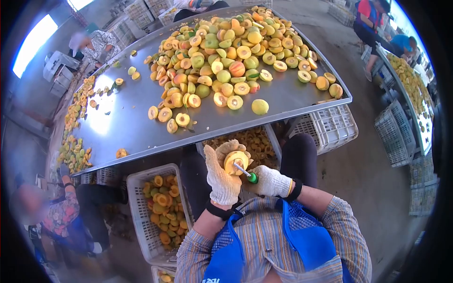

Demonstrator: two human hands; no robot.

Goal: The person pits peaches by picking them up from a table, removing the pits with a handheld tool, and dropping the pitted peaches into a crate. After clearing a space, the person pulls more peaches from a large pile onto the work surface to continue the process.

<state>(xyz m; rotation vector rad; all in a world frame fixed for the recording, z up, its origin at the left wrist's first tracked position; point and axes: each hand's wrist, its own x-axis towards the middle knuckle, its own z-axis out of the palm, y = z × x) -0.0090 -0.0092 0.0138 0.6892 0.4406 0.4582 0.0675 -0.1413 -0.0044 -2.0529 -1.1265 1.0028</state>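
In a white knitted glove, my left hand [221,183] is wrapped round a halved yellow peach [230,162], its cut face turned up towards me. My right hand [273,182], also gloved, is closed on a green-handled pitting tool [253,178]. The tool's metal shaft reaches into the middle of the cut face, at the pit; its very tip is hidden. Both hands are over my lap, just in front of the metal table [212,123]. A heap of halved and whole peaches [222,61] lies on that table.
A white crate [137,217] of peach halves stands at my left. Below the table edge is a container of cut pieces [262,146], with another white crate [330,127] to its right. Co-workers sit at the left and far sides; a second fruit-covered table [410,89] is at right.
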